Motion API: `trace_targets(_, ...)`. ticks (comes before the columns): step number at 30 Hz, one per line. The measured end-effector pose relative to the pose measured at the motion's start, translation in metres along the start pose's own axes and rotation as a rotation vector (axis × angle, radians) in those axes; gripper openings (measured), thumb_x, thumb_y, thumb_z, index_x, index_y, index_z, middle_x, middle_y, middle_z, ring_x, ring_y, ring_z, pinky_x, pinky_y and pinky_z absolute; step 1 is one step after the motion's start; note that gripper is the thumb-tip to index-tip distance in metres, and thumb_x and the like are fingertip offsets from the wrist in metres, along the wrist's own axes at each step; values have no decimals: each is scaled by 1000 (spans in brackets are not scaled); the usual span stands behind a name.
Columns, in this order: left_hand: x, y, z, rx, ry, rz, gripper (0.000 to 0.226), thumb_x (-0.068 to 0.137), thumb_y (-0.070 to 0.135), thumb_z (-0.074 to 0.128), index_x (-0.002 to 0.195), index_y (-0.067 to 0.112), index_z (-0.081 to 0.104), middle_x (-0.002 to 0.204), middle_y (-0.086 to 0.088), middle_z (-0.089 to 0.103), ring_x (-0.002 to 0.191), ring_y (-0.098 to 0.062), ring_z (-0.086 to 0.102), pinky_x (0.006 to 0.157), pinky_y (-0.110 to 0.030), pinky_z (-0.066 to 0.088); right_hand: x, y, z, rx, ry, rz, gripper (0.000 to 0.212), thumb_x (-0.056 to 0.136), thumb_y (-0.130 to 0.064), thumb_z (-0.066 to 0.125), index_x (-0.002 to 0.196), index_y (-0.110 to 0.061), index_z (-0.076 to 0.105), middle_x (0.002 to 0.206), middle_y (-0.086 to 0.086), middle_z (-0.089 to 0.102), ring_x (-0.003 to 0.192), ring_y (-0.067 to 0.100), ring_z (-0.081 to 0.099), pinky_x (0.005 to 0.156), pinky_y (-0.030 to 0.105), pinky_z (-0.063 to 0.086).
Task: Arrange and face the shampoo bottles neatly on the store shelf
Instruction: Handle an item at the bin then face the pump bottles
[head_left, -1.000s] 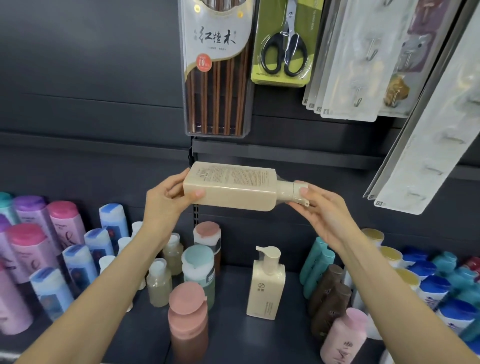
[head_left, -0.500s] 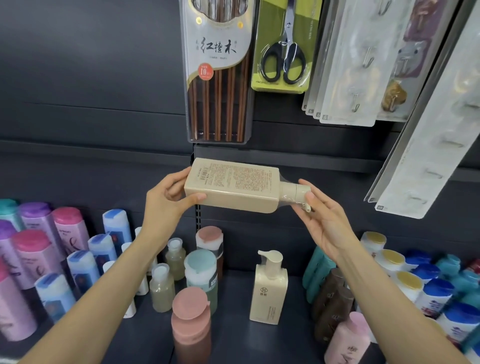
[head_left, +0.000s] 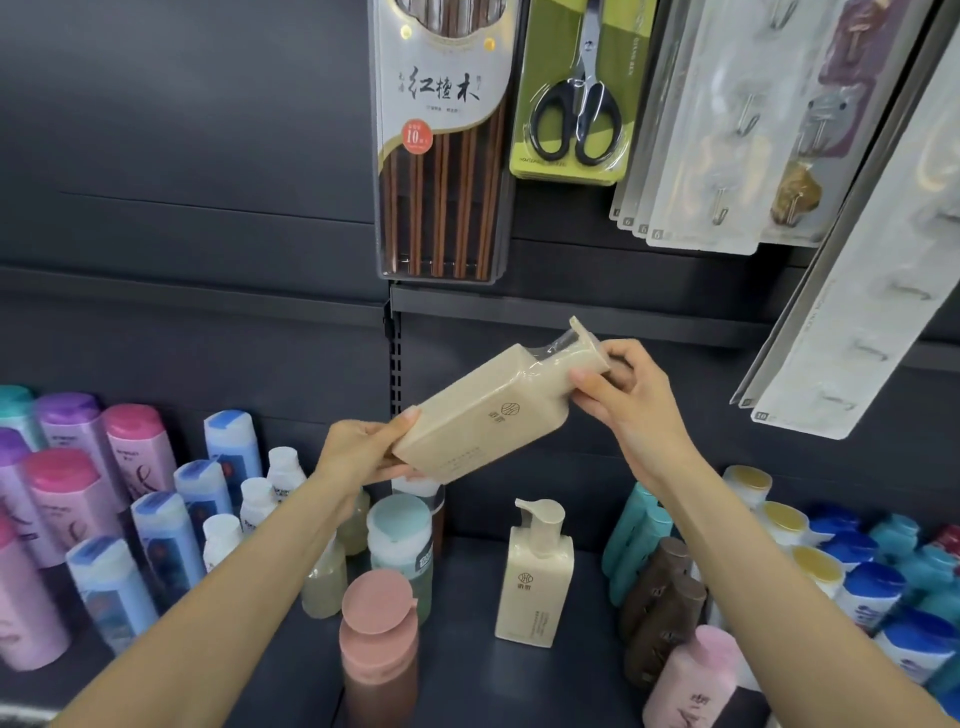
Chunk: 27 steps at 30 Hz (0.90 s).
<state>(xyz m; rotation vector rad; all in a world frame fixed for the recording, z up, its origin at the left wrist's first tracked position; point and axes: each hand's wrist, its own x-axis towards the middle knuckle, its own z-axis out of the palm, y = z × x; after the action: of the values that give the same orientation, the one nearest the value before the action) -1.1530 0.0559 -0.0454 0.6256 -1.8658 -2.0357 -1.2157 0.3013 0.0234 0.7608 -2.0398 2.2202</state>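
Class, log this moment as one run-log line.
beige bottle: tilted, midair | left hand: grips base | right hand: grips pump end | shelf: below

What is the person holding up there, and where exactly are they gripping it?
A beige pump bottle, tilted, held by both hands: the left hand grips its bottom end, and the right hand pinches its wrapped neck just below the pump.

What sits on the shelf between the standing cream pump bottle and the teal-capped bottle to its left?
Nothing: in the head view, bare dark shelf separates the cream pump bottle from the teal-capped bottle.
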Motion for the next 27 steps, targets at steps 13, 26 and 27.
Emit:
trace_targets(13,26,-18,30,160,-88,-122,32,93,32,57,90,3,69,79,-12,74,72,-20,72,61,-24,58,29,10,13,-161,176,-21,22,77,-19,76,93,-22,60,88,0,69,83,21,67,78,45,58)
trace_targets(26,57,-62,17,1361,-249,323,59,94,41,50,147,29,27,156,4,22,138,-24,27,107,-39,33,49,81,8,-550,-10,-15,27,80,-17,73,101,-18,56,92,-3,64,85,13,63,73,20,50)
trace_targets(27,58,-64,16,1401,-266,300,60,93,45,48,147,32,25,157,5,19,139,-24,24,107,-39,32,50,90,5,-573,-22,9,26,80,-18,73,101,-18,57,92,-4,64,87,14,63,74,21,50)
